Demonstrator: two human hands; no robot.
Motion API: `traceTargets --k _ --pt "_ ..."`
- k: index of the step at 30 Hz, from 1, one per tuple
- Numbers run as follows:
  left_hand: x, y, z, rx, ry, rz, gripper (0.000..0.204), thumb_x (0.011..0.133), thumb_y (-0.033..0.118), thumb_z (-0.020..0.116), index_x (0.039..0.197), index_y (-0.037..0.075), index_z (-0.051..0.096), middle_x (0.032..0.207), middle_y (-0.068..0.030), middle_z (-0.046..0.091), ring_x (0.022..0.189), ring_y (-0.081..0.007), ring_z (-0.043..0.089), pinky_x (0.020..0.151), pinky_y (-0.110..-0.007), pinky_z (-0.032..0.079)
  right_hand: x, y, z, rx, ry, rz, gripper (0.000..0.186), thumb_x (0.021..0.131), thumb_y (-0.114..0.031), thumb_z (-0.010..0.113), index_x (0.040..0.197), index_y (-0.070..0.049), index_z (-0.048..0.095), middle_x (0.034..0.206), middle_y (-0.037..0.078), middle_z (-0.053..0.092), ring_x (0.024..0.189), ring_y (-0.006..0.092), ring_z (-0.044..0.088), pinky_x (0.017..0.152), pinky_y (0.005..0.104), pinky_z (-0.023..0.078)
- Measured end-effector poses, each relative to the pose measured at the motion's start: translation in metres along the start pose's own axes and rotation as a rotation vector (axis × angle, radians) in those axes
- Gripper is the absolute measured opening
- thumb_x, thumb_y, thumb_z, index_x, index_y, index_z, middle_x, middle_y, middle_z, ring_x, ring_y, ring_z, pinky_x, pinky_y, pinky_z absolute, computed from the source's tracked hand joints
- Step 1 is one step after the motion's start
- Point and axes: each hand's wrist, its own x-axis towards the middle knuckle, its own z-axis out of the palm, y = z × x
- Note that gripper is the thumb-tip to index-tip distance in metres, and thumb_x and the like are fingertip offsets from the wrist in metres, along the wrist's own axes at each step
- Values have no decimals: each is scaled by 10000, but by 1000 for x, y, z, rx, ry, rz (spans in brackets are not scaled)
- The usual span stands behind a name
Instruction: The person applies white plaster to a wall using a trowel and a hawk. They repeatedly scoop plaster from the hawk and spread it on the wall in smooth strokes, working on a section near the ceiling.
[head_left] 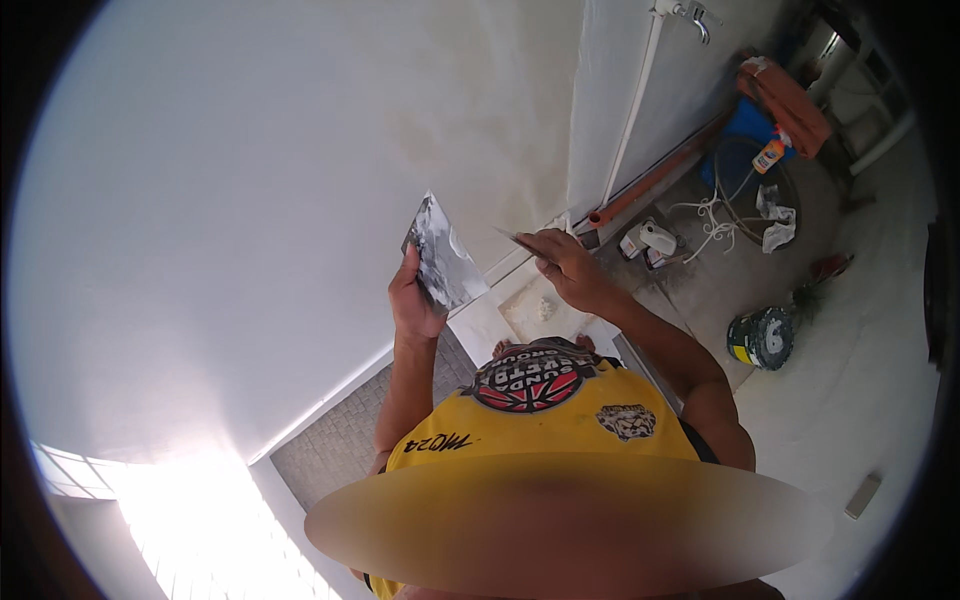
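My left hand (pixel 414 308) is closed on the lower left edge of a flat metal plate (pixel 447 262), tilted, with white and dark grey paste smeared over its face. To its right, my right hand (pixel 574 272) grips a thin-bladed putty knife (pixel 513 238), its tip pointing toward the plate without touching it. The blade shows nearly edge-on, and the fingers hide most of its handle. Beyond both tools rises a pale wall (pixel 280 190) with damp-looking grey and beige patches.
Under my feet is a white-stained board (pixel 510 318) with a small white clump. Right are white containers (pixel 650 240), an orange pipe (pixel 655 178), a round table with white scrolled legs (pixel 712 218), a spray bottle (pixel 768 155) and a dark bucket (pixel 762 338). A tap (pixel 697 20) juts from the wall.
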Motion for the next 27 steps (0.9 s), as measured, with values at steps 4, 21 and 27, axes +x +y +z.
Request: traceTargets --k 4,21,27 --pt "-8 -64 20 739 -293 649 388 1093 230 519 1416 20 557 1408 -195 609 1254 -346 611 1091 -499 477 -15 19 -18 1623 188 954 291 1038 -208 568 1278 -52 620 1088 80 709 1024 249 697 956 454 547" --pt "-9 -81 -107 121 518 -175 355 1098 267 463 1297 -9 561 1148 -147 684 1012 -282 711 936 -456 588 -45 62 45 528 338 339 345 1048 -245 613 1266 21 629 1122 87 658 979 187 668 895 380 526" --pt "-31 -122 -211 -278 568 -482 373 1093 284 489 1294 -18 581 1201 -177 700 1081 -293 712 944 -414 593 -71 132 95 -168 -99 -163 506 846 -74 657 1351 -108 646 1300 177 558 1146 359 600 939 450 522"
